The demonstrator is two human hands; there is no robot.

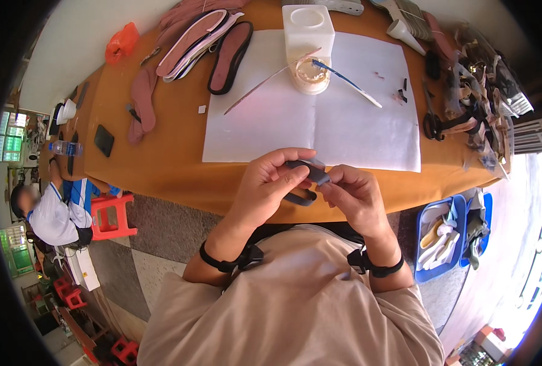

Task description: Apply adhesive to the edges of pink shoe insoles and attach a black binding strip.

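a: where is the grey strap [317,174], and how is it held?

b: in the air by the near edge of the bench [179,177]; the left hand [265,183] grips it between thumb and fingers, and the right hand [357,196] pinches it just beside; a loop hangs below, on the near side.

a: why grip so close together?

b: my guess; it looks bendy, and two neighbouring grips would steady the short stretch between them.

a: and the sticks over the cream pot [310,89]?

b: a pale stick [256,90] slants off to the left, a blue-and-white stick [351,85] to the right; probably they lie across the rim to keep their messy ends off the white sheet [259,137]; the pot has a pale, crusted stuff in it, which i cannot name.

a: other containers?

b: a white box [310,41] just beyond the pot, round opening on top, contents unclear; a clear bag [492,79] at the far right, stuffed with tangled strips; below the bench on the right, a blue bin [442,271] of pale, flat pieces; perhaps kept there to save bench room.
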